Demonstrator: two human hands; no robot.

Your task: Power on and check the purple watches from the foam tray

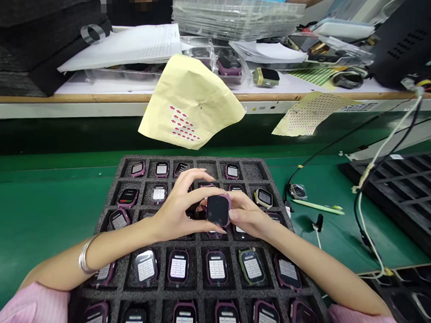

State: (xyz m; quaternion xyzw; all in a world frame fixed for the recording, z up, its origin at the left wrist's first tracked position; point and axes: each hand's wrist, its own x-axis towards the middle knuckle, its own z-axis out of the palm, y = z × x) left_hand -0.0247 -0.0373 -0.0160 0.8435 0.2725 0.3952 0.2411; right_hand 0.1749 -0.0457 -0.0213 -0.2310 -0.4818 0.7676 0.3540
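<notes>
Both of my hands hold one purple-cased smartwatch [218, 211] with a dark screen, above the middle of a black foam tray [200, 289]. My left hand [180, 208] grips it from the left, thumb along the lower edge and a finger along the top. On its right side my right hand [248, 215] pinches the case. Several watch bodies sit in the tray's compartments, many with lit white screens, such as a green-cased watch [251, 266] and a cream-cased watch [263, 197]. My hands and forearms hide some compartments in the middle rows.
A shelf edge [102, 98] runs across the back, carrying papers, clear plastic trays [238, 17] and bagged watches. Yellow sticker sheets [191, 103] hang from it. To the right lie a green pen [317, 207], cables [362, 207] and another foam tray [409, 186]. A person's arm shows behind.
</notes>
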